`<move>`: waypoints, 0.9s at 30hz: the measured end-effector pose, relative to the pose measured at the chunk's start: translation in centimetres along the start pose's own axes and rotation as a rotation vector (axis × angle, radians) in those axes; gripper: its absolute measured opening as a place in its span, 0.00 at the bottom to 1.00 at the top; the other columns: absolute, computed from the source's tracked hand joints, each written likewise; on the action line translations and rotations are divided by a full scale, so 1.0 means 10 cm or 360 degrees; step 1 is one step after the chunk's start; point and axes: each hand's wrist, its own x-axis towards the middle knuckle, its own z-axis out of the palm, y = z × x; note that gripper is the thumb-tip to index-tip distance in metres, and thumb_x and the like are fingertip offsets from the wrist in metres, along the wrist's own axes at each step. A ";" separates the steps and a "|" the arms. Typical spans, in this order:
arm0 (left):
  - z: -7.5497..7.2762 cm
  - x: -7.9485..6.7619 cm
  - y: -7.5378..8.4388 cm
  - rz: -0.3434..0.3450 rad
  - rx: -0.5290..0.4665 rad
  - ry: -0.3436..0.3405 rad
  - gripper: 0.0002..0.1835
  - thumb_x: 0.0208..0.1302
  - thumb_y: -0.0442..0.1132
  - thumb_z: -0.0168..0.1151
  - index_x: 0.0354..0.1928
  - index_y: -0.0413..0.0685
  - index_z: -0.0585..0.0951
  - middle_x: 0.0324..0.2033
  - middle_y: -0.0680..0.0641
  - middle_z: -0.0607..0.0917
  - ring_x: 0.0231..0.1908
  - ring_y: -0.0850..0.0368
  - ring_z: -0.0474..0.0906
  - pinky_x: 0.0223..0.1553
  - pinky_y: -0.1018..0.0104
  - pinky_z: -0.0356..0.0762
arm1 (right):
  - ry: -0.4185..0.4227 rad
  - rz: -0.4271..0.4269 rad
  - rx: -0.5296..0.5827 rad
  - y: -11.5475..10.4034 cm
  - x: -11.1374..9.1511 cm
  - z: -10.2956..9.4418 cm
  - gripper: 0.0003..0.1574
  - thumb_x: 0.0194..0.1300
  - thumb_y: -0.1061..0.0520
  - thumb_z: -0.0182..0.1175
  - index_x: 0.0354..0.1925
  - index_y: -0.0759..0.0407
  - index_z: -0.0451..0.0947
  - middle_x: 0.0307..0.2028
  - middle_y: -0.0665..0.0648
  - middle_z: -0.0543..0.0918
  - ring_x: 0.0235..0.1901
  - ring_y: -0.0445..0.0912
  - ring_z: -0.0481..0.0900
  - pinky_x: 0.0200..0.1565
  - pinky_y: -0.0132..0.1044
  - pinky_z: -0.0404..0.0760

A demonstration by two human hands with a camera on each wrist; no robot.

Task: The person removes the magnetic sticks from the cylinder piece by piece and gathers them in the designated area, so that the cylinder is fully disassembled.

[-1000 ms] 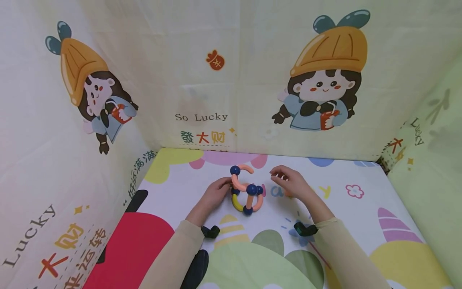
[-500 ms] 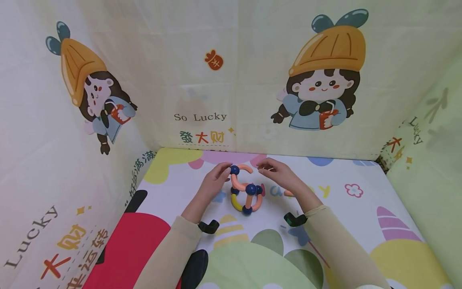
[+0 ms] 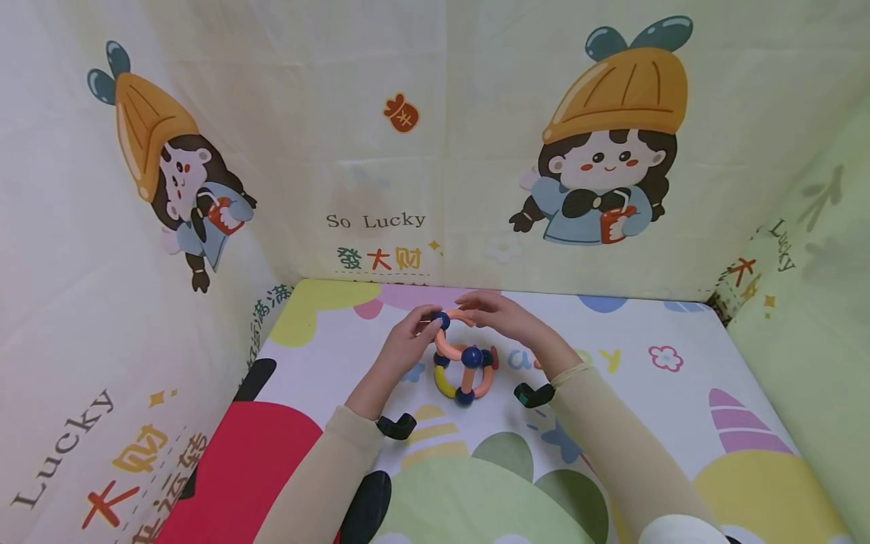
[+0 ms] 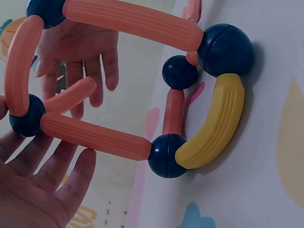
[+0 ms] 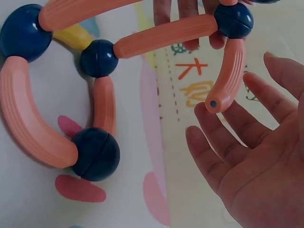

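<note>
The structure of balls and rods (image 3: pixel 468 375) stands on the tabletop (image 3: pixel 680 408), between the two hands and slightly nearer than them. It has stayed in its place, but the left hand (image 3: pixel 402 344) has risen to the upper ball (image 4: pixel 27 115), and the right hand (image 3: pixel 506 316) has come in from the right; I judge the work is now at this top part. Left thumb and fingers are around the ball; whether they grip it, I cannot tell. The right fingers, loosely extended and holding nothing, are at the free end of the curved rod (image 5: pixel 229 78). Far behind hangs a printed cloth (image 3: pixel 476 166).

Left hand (image 4: pixel 40 190) holds navy ball (image 4: pixel 27 123); yellow rod (image 4: pixel 216 126) joins 2 others (image 4: pixel 225 51).
</note>
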 end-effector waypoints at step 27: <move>-0.02 -0.01 0.02 0.0032 -0.0021 -0.0017 0.20 0.69 0.61 0.55 0.61 0.70 0.74 0.54 0.53 0.82 0.56 0.53 0.79 0.55 0.55 0.82 | 0.0010 -0.0116 -0.0075 -0.08 0.18 0.16 0.14 0.70 0.41 0.58 0.51 0.40 0.80 0.48 0.53 0.81 0.47 0.58 0.78 0.52 0.52 0.82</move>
